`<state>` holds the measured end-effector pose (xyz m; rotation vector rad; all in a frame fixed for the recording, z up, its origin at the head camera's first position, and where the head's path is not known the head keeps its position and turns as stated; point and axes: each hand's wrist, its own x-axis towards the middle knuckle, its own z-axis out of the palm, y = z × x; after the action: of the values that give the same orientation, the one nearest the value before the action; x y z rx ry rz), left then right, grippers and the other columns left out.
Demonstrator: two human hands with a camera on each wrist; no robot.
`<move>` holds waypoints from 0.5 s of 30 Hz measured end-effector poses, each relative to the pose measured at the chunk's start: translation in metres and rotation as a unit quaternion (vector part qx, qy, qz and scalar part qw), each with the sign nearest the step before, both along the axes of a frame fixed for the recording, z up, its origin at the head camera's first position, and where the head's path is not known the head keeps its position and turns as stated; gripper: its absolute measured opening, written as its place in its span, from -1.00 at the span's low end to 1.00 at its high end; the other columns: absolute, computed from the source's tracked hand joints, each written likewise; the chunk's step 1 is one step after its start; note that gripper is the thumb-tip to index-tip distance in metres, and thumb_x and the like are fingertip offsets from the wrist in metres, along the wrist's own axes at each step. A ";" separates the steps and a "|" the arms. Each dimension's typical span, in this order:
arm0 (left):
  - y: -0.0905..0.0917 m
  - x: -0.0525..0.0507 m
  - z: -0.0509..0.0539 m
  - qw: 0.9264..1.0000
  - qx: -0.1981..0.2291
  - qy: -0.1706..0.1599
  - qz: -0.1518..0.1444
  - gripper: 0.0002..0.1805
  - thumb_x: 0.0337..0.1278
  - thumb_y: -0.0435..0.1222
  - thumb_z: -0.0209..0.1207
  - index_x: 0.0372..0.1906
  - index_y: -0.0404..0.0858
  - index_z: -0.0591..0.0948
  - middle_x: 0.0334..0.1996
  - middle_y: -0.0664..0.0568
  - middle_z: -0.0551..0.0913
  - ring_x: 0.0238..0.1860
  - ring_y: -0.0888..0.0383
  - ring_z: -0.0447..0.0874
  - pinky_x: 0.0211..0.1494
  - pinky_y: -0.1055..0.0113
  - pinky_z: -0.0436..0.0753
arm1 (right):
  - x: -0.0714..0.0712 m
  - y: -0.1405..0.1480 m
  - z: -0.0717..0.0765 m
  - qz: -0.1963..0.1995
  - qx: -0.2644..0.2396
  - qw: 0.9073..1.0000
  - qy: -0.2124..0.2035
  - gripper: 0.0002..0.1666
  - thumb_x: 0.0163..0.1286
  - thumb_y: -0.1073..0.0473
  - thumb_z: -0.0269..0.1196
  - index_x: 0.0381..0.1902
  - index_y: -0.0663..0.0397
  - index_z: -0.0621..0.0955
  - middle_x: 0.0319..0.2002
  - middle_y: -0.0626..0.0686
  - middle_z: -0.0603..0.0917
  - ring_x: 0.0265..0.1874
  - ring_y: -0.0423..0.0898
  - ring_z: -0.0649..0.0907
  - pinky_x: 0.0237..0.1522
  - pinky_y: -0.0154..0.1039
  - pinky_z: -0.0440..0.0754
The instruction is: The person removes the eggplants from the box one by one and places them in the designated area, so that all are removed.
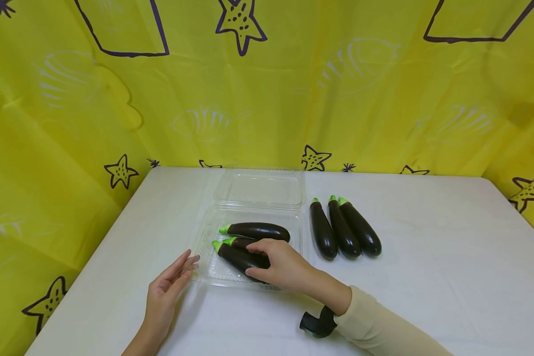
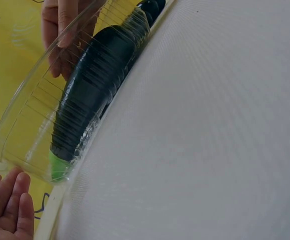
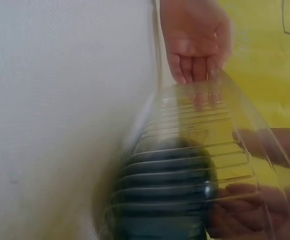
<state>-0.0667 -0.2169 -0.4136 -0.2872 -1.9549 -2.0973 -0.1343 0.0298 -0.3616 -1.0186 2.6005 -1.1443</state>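
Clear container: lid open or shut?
Open. In the head view, the lid lies folded back behind the tray, leaving the three eggplants inside uncovered, with the right hand over them.

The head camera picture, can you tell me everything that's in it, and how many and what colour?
Table: 1, white, across the bottom
Curtain: count unclear, yellow, behind and beside the table, with dark-outlined stars and pale fish
Box: 1, clear, on the table
Lid: 1, clear, open behind the box
Eggplants in the box: 3, dark with green tips
Eggplants outside: 3, dark with green tips, right of the box
Gadget: 1, black, by the right sleeve; maybe a wrist camera
Sleeve: 1, beige, on the right arm
Left hand: 1, bare, at the box's left side
Right hand: 1, bare, over the front eggplants
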 end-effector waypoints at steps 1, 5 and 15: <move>0.000 0.000 0.000 1.000 0.001 -0.001 0.004 -0.57 0.17 -0.68 -0.14 0.17 -0.66 0.26 0.01 -0.04 0.59 0.01 0.15 0.55 0.03 0.51 0.46 | 0.000 -0.001 0.000 0.002 0.009 1.000 0.005 -0.51 0.14 0.15 0.35 0.00 0.27 0.56 -0.09 0.09 0.62 -0.08 -0.08 0.56 -0.04 -0.22 0.51; 0.001 0.000 0.001 1.000 0.000 -0.002 0.007 -0.57 0.16 -0.69 -0.15 0.17 -0.67 0.26 0.00 -0.04 0.59 0.01 0.15 0.56 0.02 0.52 0.46 | 0.000 -0.004 0.002 0.017 0.049 0.998 0.036 -0.52 0.14 0.15 0.34 -0.01 0.28 0.56 -0.09 0.08 0.62 -0.08 -0.10 0.55 -0.03 -0.23 0.49; 0.001 0.000 0.001 1.000 -0.001 -0.005 0.012 -0.58 0.16 -0.68 -0.13 0.16 -0.67 0.27 -0.01 -0.02 0.60 0.00 0.16 0.56 0.01 0.52 0.47 | 0.003 -0.011 0.006 0.013 0.109 0.991 0.071 -0.57 0.14 0.12 0.34 -0.08 0.25 0.59 -0.15 0.04 0.63 -0.16 -0.15 0.55 -0.15 -0.29 0.50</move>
<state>-0.0667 -0.2154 -0.4130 -0.2533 -1.9566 -2.0856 -0.1312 0.0188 -0.3555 -1.1172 2.7362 -0.7849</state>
